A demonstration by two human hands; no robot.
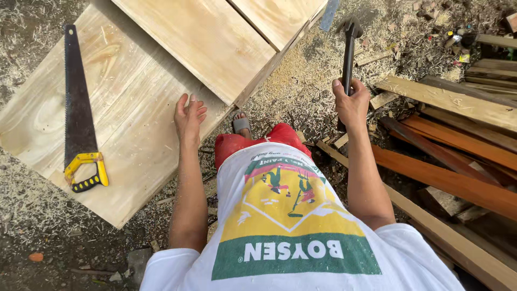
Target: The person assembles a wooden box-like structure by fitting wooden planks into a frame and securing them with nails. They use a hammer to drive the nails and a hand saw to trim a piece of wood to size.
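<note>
Pale plywood panel [107, 124] under left hand [189, 114], palm flat, fingers spread; right hand [351, 102] grips dark hammer [349, 51] upright, right of panel, handle vertical.

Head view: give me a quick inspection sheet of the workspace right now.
Surface: pale wood panel lying flat on sawdust-strewn ground.
Job's things: hammer raised, head up; second panel structure overlapping the first.
Clutter: handsaw with yellow handle lying on the panel; planks piled at right.
Grips: left hand open, at panel edge; right hand closed on hammer handle.
Cables: nothing seen.
Surroundings: wood scraps, shavings.
</note>
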